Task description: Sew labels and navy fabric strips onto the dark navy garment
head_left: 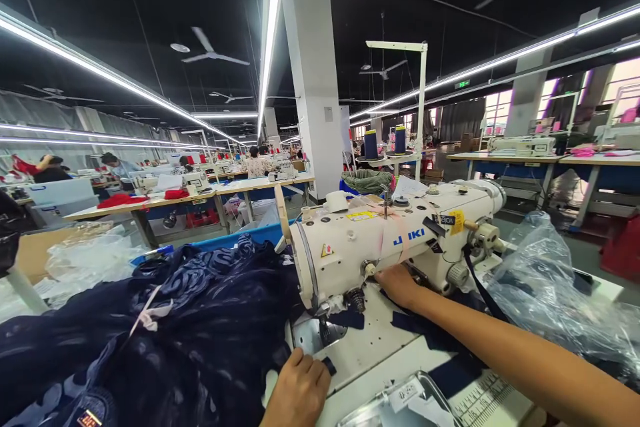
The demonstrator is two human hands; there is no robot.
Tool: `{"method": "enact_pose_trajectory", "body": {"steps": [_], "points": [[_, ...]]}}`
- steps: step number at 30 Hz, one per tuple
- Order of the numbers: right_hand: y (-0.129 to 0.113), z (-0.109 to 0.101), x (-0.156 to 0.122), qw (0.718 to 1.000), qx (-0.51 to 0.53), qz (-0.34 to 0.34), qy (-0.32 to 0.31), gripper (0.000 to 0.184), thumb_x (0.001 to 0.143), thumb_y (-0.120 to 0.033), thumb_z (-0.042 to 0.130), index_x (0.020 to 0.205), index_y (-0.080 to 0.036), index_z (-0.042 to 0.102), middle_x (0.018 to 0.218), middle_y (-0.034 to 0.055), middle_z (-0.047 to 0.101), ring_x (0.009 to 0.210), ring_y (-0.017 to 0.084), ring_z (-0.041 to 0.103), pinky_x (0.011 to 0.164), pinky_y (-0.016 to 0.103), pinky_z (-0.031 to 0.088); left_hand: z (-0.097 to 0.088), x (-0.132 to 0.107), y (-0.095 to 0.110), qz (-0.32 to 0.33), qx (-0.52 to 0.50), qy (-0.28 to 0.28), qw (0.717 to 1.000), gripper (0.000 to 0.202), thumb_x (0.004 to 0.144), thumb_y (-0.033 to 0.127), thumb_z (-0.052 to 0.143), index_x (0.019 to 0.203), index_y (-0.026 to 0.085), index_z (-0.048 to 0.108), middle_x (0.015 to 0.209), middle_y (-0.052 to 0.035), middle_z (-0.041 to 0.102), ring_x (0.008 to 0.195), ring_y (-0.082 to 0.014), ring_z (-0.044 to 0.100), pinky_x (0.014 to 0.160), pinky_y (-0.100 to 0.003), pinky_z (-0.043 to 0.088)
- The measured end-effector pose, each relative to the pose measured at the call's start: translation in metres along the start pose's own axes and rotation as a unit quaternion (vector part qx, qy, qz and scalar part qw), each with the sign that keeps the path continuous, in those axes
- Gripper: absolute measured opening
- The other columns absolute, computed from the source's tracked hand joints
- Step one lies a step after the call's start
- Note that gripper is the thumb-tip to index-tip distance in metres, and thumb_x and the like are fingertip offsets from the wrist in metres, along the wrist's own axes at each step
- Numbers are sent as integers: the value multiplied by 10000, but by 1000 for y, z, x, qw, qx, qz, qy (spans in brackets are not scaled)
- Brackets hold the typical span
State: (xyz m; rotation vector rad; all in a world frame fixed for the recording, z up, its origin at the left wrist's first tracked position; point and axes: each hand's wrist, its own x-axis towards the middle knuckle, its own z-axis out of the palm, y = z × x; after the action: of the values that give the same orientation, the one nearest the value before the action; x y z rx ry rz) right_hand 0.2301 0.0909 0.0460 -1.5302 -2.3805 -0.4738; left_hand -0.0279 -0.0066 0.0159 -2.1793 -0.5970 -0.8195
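A white JUKI sewing machine (350, 253) stands in front of me, its needle area at the left end above a metal plate (307, 333). My left hand (299, 387) is closed near the front edge of the machine bed, with a small navy fabric piece (329, 365) poking out by its fingers. My right hand (399, 285) reaches under the machine arm, its fingers mostly hidden there. Navy fabric strips (420, 328) lie on the bed below my right forearm. To the left spreads a big heap of navy garments (210, 320), partly tied with a pale strip (149, 313).
Clear plastic wrapping (545, 273) lies at the right, and more plastic (90, 253) at the left. Two navy thread cones (371, 145) stand behind the machine. A clear-windowed tray (395, 407) sits at the front edge. Other sewing tables (265, 185) and people are farther back.
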Motion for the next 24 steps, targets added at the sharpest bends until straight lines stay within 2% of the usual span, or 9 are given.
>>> {"method": "enact_pose_trajectory", "body": {"steps": [2,4,8,11,14,16,18,21,24], "points": [[1,0,-4,999,10,31,-19,233,747,-26,437,710,-128,644,741,119,675,756,217,629,725,317,444,0,0,0,0,2,4,1000,427,859,-9,238,551,149,488,491,20,476,445,-104,398,573,-277,280],[2,-4,-5,997,28,63,-19,238,753,-30,431,695,-131,639,713,111,671,726,215,630,680,303,445,-1,0,0,1,8,2,1000,436,870,2,232,549,149,489,490,19,472,447,-106,404,567,-277,276],[-2,-21,-10,993,73,90,13,282,784,-19,383,878,-125,627,893,131,654,862,220,594,775,339,407,-2,1,0,8,16,6,1000,440,874,5,234,542,150,484,484,26,468,439,-105,399,552,-274,276],[-13,-30,-20,987,120,99,25,251,803,-56,393,878,-127,621,922,126,640,894,227,572,792,350,391,-3,2,0,11,19,-6,1000,407,859,-4,266,553,150,487,491,29,473,444,-103,402,553,-269,287],[-30,-27,-28,976,187,113,-1,196,808,-118,428,752,-144,614,730,47,646,695,170,595,622,253,422,-8,3,1,6,16,-59,998,340,832,-7,340,571,153,489,522,30,494,475,-106,426,571,-262,305],[-41,-19,-33,965,228,123,-28,183,796,-114,434,709,-142,593,580,-2,608,525,125,558,503,206,388,-13,4,2,3,9,-90,996,331,817,-19,357,563,155,479,534,29,503,490,-112,435,577,-262,313],[-50,-14,-37,957,256,127,-49,146,776,-98,448,730,-140,581,495,-30,567,438,109,512,459,197,356,-16,5,3,0,5,-106,994,341,812,-34,339,566,155,481,541,25,509,497,-118,438,581,-265,321],[-56,-15,-46,954,273,107,-59,108,759,-104,481,778,-154,575,543,-17,583,506,129,532,525,224,365,-18,5,3,2,6,-119,993,343,828,-28,316,601,149,503,554,17,516,503,-124,440,578,-270,325],[-55,-22,-55,960,273,44,-46,89,761,-115,506,785,-169,573,759,27,618,720,158,554,699,278,366,-17,5,3,6,3,-135,991,340,847,-1,321,600,147,501,554,14,512,506,-130,442,569,-275,319]]}}
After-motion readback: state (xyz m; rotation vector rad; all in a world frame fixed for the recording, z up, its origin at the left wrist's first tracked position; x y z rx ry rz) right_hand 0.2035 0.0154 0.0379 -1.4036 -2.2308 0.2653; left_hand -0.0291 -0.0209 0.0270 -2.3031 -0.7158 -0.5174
